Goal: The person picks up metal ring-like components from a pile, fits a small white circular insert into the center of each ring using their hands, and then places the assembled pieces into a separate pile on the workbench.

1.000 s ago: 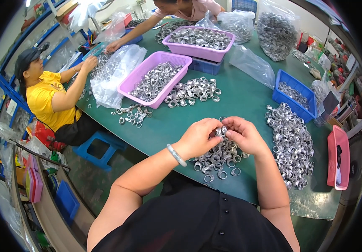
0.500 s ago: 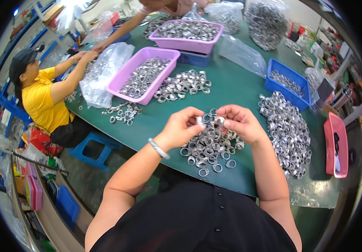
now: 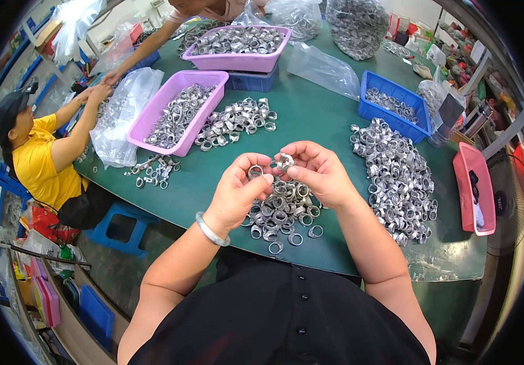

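Note:
My left hand point(image 3: 238, 190) pinches a silvery metal ring point(image 3: 255, 171) between thumb and fingers. Close beside it, my right hand point(image 3: 319, 175) grips another metal ring point(image 3: 285, 162) with a wider, shiny top. Both hands are raised over a loose pile of rings point(image 3: 280, 213) on the green table point(image 3: 322, 135), near its front edge. Part of that pile is hidden behind the hands. A larger heap of rings point(image 3: 399, 182) lies to the right of my right hand. Farther back on the left is a smaller heap of rings point(image 3: 235, 123).
Pink-purple baskets of rings point(image 3: 143, 115) point(image 3: 237, 62) stand at the back left, a blue basket point(image 3: 395, 125) at the right. A pink basket point(image 3: 481, 188) sits by the right edge. Plastic bags point(image 3: 326, 70) lie behind. A person in yellow point(image 3: 43, 149) works at the left; another leans over the far side.
The view has shifted, so the table's contents sit farther left. My hands have lifted slightly off the pile and turned, and a ring in each now shows clearly.

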### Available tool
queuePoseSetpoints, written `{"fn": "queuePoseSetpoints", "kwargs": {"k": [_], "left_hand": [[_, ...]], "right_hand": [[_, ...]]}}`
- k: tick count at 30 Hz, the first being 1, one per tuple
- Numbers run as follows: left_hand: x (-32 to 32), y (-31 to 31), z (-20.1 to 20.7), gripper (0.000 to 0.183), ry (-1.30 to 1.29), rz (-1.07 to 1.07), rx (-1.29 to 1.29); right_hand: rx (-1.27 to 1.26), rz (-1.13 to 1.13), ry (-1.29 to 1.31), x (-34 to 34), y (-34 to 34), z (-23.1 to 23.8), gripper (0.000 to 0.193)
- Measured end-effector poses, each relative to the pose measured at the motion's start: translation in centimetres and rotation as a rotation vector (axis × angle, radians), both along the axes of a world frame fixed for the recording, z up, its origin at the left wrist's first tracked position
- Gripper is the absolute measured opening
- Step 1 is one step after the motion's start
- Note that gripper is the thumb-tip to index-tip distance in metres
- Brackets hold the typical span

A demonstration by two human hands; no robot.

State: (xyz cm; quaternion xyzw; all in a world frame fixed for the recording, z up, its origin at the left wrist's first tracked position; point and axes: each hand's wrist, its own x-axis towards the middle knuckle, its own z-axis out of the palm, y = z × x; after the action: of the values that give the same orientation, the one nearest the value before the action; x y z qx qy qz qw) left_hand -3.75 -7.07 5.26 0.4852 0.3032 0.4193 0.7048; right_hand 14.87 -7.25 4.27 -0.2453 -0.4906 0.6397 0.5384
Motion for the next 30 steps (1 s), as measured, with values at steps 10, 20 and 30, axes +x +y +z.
{"fn": "queuePoseSetpoints", "kwargs": {"k": [10,20,30], "left_hand": [[0.6,0.0,-0.1,0.014,0.138,0.105,0.176],[0.6,0.3,-0.5,0.011,0.116,0.063,0.130],[0.5,0.6,-0.4,0.011,0.072,0.028,0.042]], "right_hand": [[-0.012,-0.038,-0.088,-0.7,-0.3,-0.3,0.026],[-0.004,-0.093,-0.101,-1.1,-0.4,-0.6,0.023],[-0.047,-0.078,-0.131,-0.9,-0.5,-0.4,0.019]]}}
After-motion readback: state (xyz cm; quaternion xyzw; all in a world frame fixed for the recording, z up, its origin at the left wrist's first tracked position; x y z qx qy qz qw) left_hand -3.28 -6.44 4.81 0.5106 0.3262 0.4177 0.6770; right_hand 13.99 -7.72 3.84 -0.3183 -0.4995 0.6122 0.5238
